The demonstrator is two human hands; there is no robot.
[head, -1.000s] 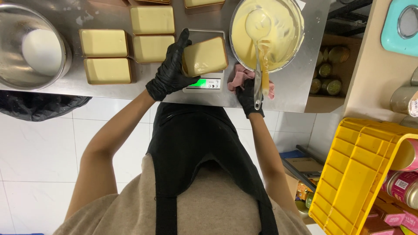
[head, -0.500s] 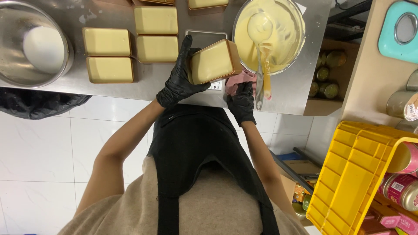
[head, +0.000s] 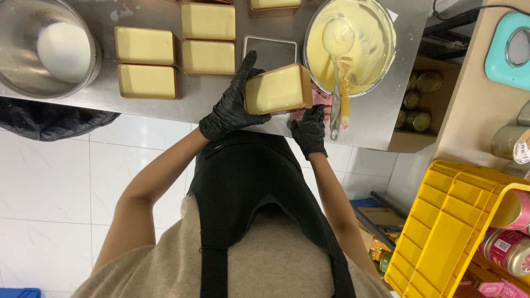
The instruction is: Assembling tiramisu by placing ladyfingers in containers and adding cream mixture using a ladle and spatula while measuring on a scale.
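Stainless steel counter (head: 381, 118) above a white tiled floor (head: 72, 182); beige shelf unit (head: 469, 110) to one side holding tins (head: 505, 140); yellow plastic crate (head: 441, 232) beside it; black bag (head: 44, 118) under the counter; bright, even light.

In front of you is a steel counter (head: 199, 105). On it, upper left of the frame, sits a metal bowl (head: 47, 47); four filled gold pans (head: 146, 63) lie at top centre; a batter bowl (head: 350, 44) sits upper right, beside a grey scale (head: 269, 51).
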